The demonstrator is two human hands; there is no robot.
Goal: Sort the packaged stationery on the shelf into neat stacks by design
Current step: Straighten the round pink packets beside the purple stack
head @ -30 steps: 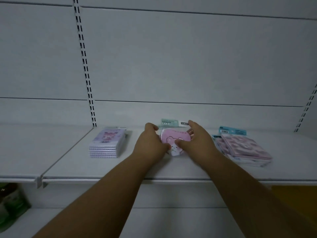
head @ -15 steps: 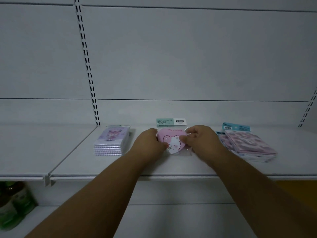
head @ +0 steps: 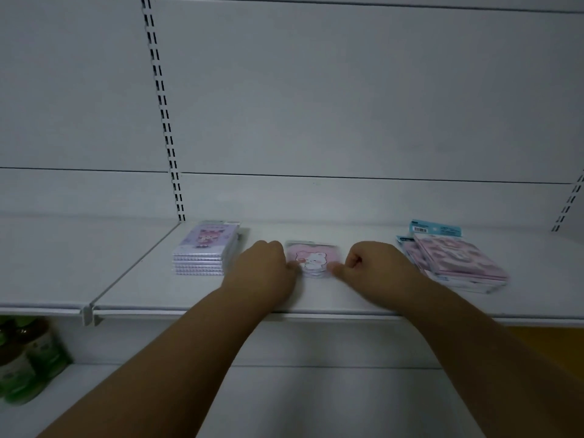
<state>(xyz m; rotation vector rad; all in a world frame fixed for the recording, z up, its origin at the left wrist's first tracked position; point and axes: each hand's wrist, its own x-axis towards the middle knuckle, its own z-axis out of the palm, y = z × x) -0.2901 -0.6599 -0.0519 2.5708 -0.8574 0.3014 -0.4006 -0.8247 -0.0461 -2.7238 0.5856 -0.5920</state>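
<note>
Both hands sit curled on the shelf (head: 347,298), flanking the pink bear packet (head: 313,258) lying flat between them. Left hand (head: 264,270) touches its left edge with thumb and fingertips; right hand (head: 371,266), fingers folded, presses its thumb against the right edge. A purple notebook stack (head: 205,248) stands left, a loose pink pile (head: 455,260) right.

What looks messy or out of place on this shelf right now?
The pink stack on the right is fanned and askew, its packs slid off one another. The purple stack on the left is square, and the heart-shaped bear packs between the hands look lined up.
</note>
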